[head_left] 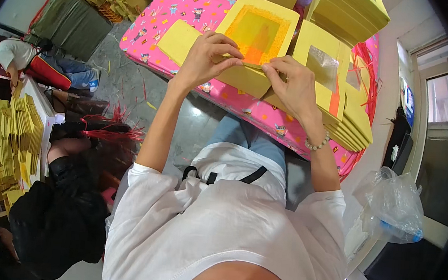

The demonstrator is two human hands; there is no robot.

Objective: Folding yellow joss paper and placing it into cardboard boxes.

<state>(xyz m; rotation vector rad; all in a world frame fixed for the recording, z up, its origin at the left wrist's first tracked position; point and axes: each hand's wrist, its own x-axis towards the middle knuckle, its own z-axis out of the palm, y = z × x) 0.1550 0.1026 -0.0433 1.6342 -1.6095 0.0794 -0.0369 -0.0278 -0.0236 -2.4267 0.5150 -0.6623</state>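
Observation:
A yellow paper sheet (260, 34) with an orange printed border and a shiny gold panel lies on a thick yellow paper stack (245, 80). At the sheet's near edge, my left hand (210, 59) has its thumb and fingers pinched together at the left part. My right hand (295, 85), with a bead bracelet on its wrist, pinches the same edge farther right, thumb and forefinger closed. An orange patch runs down the panel to the edge between both hands. How much paper is between the fingers is too small to see.
The stacks rest on a pink patterned table cover (163, 14). To the right stands a yellow stack with a silver panel (323, 66), beside red strips (368, 72). People work at a white table (43, 108) on the left. A clear plastic bag (391, 202) hangs at right.

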